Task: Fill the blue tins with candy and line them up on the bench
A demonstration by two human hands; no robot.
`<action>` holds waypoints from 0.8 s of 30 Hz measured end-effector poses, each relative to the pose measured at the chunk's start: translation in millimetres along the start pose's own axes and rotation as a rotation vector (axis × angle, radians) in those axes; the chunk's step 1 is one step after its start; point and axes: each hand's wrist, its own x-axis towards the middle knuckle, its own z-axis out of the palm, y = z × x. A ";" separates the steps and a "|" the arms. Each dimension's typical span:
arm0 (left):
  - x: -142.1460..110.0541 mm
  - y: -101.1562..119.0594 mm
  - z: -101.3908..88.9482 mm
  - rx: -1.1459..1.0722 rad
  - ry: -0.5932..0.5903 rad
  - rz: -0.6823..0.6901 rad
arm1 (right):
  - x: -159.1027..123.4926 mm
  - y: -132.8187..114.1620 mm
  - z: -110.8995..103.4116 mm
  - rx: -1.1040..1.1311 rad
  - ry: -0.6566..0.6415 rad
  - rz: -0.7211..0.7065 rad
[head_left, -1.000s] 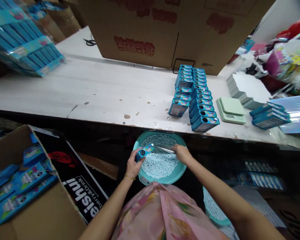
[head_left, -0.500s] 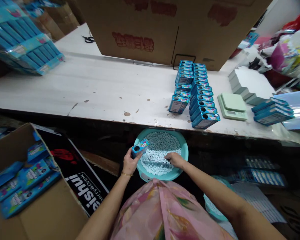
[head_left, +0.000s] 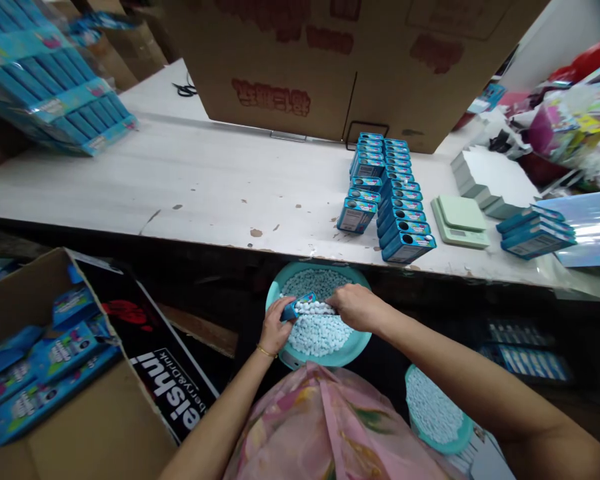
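Observation:
My left hand (head_left: 274,328) is closed round a small blue box (head_left: 290,311), tilted over the turquoise basin (head_left: 356,347). White pellets (head_left: 319,337) fill much of this basin. My right hand (head_left: 357,307) is closed on what looks like a scoop (head_left: 325,314), mostly covered by a heap of pellets. The heaped end lies against the top of the blue box; whether pellets are passing into it I cannot tell. The fingers of my right hand hide the scoop's handle.
Rows of blue boxes (head_left: 404,230) stand on the white table (head_left: 205,180), left of a pale green scale (head_left: 460,220). A big cardboard carton (head_left: 325,73) rises behind. An open carton (head_left: 80,420) with blue boxes is at left. Another pellet basin (head_left: 455,445) sits lower right.
My right hand has lifted the scoop, heaped with pellets, from the basin to the box. My left hand has moved slightly right and down, tilting the box towards it.

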 end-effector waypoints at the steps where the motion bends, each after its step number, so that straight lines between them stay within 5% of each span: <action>1: -0.3 -0.4 0.8 0.007 -0.009 0.011 | 0.9 -5.7 -4.2 -0.038 -0.001 -0.002; 6: -0.6 -1.2 1.4 -0.003 -0.012 0.019 | -4.6 -17.4 -19.1 -0.117 0.047 -0.022; 10: -0.7 5.4 -10.2 0.045 0.006 0.026 | -26.5 7.9 -18.9 -0.057 0.083 0.009; 15: 0.8 26.8 -43.4 0.322 -0.188 0.228 | -45.2 58.1 18.4 0.210 0.219 0.127; 19: 19.2 56.8 -69.1 0.258 -0.087 0.239 | -44.1 74.6 58.2 0.434 0.285 0.197; 22: 56.6 85.8 -64.7 0.022 -0.029 0.166 | -39.1 72.7 79.6 0.625 0.372 0.198; 24: 91.1 102.6 -43.4 -0.124 -0.093 0.125 | -35.2 68.3 89.6 0.727 0.410 0.188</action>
